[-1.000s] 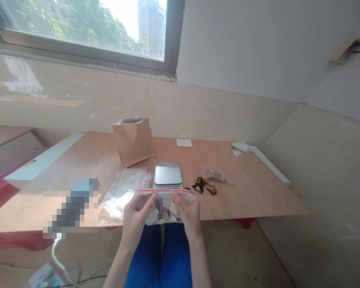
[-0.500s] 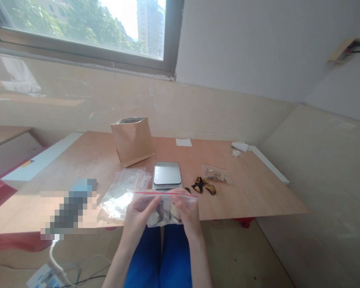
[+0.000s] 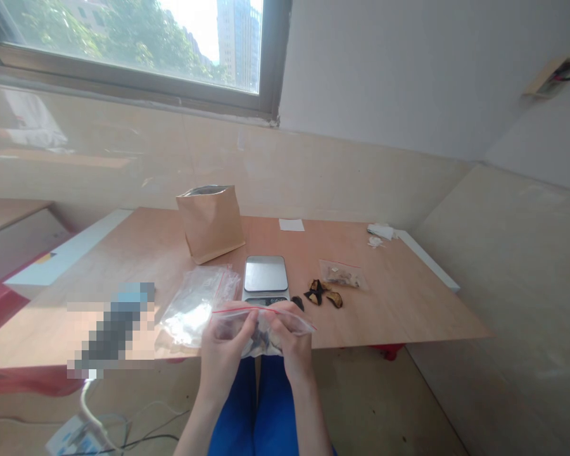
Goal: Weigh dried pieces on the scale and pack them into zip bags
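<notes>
Between my two hands is a clear zip bag [image 3: 261,345] with a red seal line along its top and dark and pale dried slices inside. My left hand [image 3: 225,339] pinches the bag near the seal on its left half. My right hand [image 3: 292,339] pinches it on the right half, the thumbs close together at the middle. The bag is over my lap at the table's front edge. Just beyond it stands a kitchen scale [image 3: 266,275] with a bare steel plate; its display is partly hidden by my hands. Dried dark slices [image 3: 316,292] lie right of the scale.
A filled zip bag [image 3: 342,274] lies behind the slices. Flat clear bags [image 3: 194,307] are left of the scale, and an open brown paper bag [image 3: 210,225] stands behind them. White paper [image 3: 291,225] lies near the wall. A blurred-out object [image 3: 114,326] is at the left.
My hands have moved closer together, and the bag's top edge now bends at the middle, where it was straight before. More of the scale's display shows.
</notes>
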